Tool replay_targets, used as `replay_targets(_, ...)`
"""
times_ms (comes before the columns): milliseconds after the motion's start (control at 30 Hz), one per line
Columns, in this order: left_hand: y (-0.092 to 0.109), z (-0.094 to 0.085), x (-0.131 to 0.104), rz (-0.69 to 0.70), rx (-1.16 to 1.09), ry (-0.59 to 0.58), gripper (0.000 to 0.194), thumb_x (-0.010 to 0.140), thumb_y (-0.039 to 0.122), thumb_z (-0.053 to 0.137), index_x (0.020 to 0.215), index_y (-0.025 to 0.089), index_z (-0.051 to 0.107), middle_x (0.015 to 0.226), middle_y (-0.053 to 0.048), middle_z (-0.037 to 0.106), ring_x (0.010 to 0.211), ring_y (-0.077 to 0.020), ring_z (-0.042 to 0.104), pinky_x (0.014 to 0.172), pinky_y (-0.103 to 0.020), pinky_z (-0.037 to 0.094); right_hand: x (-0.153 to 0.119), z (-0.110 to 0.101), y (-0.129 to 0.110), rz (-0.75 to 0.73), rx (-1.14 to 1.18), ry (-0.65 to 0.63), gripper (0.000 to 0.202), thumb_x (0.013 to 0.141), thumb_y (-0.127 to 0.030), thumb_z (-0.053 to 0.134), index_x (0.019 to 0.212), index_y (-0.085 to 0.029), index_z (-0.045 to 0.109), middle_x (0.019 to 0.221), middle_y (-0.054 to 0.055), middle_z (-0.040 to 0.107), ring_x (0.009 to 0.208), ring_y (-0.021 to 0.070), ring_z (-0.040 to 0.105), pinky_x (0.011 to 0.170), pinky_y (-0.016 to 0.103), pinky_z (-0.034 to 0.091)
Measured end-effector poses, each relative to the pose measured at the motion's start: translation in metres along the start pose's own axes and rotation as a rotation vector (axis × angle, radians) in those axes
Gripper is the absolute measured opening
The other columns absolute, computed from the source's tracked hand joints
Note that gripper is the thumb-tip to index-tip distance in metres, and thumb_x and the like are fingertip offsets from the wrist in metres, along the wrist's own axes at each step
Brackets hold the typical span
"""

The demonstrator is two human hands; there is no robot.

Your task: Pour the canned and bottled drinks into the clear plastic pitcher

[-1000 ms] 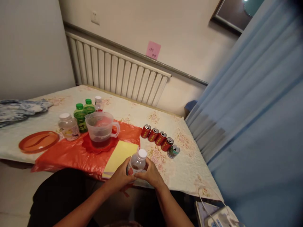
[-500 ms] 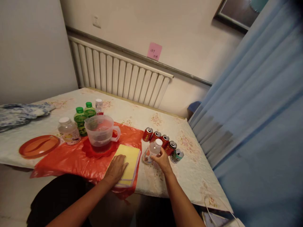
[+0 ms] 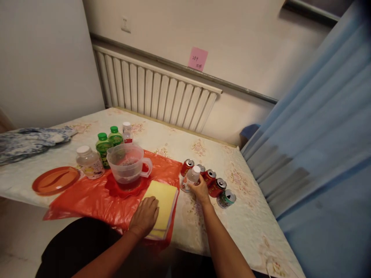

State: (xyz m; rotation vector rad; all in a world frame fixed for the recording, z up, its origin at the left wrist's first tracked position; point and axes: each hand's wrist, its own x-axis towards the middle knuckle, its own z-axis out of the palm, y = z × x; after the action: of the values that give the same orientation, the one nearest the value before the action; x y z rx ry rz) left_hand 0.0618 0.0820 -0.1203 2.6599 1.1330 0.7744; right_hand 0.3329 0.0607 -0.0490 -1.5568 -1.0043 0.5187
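My left hand [image 3: 145, 216] rests flat on a yellow cloth [image 3: 162, 195], its fingers lying on the top and nothing gripped. The cloth lies folded on a red plastic sheet [image 3: 84, 200]. Fingers of my right hand [image 3: 199, 189] are wrapped round a clear bottle [image 3: 191, 178] with a white cap, upright in front of a row of red cans [image 3: 210, 177]. A green can [image 3: 226, 199] ends the row at the right. Left of the cloth, a clear measuring jug [image 3: 126, 164] with liquid in it stands on a red scalloped dish [image 3: 113, 187].
Two green-capped bottles [image 3: 103, 148], a small white-capped bottle [image 3: 127, 133] and a wide jar [image 3: 90, 164] stand round the jug's left and back. An orange plate [image 3: 55, 181] and patterned fabric [image 3: 31, 143] lie farther left. A blue curtain [image 3: 313, 146] hangs at the right.
The clear bottle, in my right hand, has moved back toward the cans and now hides part of one. The view has shifted slightly. My left hand remains on the cloth.
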Motion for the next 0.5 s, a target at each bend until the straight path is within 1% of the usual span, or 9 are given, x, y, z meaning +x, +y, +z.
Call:
replay_targets(133, 0.001, 0.000, -0.001, -0.006, 0.020, 0.015, 0.021, 0.091, 0.021, 0.046, 0.107, 0.020, 0.060, 0.113, -0.011, 0.062, 0.109, -0.0275, 0.053, 0.100, -0.044, 0.040, 0.007, 0.005, 0.010, -0.003, 0.045, -0.017, 0.071, 0.060, -0.024, 0.072, 0.128, -0.012, 0.053, 0.119, 0.014, 0.068, 0.100, 0.0246, 0.066, 0.089, 0.037, 0.052)
replay_targets(233, 0.001, 0.001, -0.001, 0.021, 0.064, 0.026, 0.021, 0.092, 0.020, 0.046, 0.107, 0.019, 0.060, 0.113, -0.011, 0.062, 0.108, -0.0277, 0.053, 0.098, -0.045, 0.042, 0.008, 0.007, 0.022, -0.009, 0.083, -0.009, 0.074, 0.061, -0.023, 0.072, 0.131, -0.013, 0.052, 0.121, 0.014, 0.067, 0.101, 0.0249, 0.067, 0.090, 0.037, 0.053)
replay_targets(300, 0.000, 0.002, -0.001, 0.041, 0.087, 0.040, 0.021, 0.092, 0.020, 0.046, 0.108, 0.018, 0.060, 0.112, -0.012, 0.062, 0.107, -0.0279, 0.053, 0.096, -0.045, 0.043, 0.006, 0.010, 0.035, 0.006, 0.084, 0.032, 0.076, 0.059, -0.023, 0.073, 0.132, -0.014, 0.052, 0.121, 0.013, 0.067, 0.099, 0.0251, 0.068, 0.088, 0.037, 0.054)
replay_targets(400, -0.001, 0.003, -0.002, 0.055, 0.087, 0.053, 0.020, 0.092, 0.021, 0.046, 0.107, 0.018, 0.059, 0.111, -0.012, 0.062, 0.105, -0.0278, 0.054, 0.094, -0.045, 0.045, -0.001, 0.016, 0.057, 0.033, 0.016, 0.130, 0.077, 0.057, -0.027, 0.076, 0.130, -0.014, 0.053, 0.115, 0.014, 0.070, 0.094, 0.0255, 0.069, 0.083, 0.037, 0.056)
replay_targets(500, -0.001, 0.004, -0.002, 0.052, 0.080, 0.052, 0.020, 0.092, 0.021, 0.047, 0.108, 0.018, 0.060, 0.110, -0.011, 0.062, 0.106, -0.0278, 0.054, 0.094, -0.045, 0.045, -0.010, 0.023, 0.074, 0.033, -0.045, 0.184, 0.076, 0.056, -0.031, 0.078, 0.126, -0.012, 0.056, 0.114, 0.016, 0.070, 0.098, 0.0263, 0.068, 0.087, 0.038, 0.053)
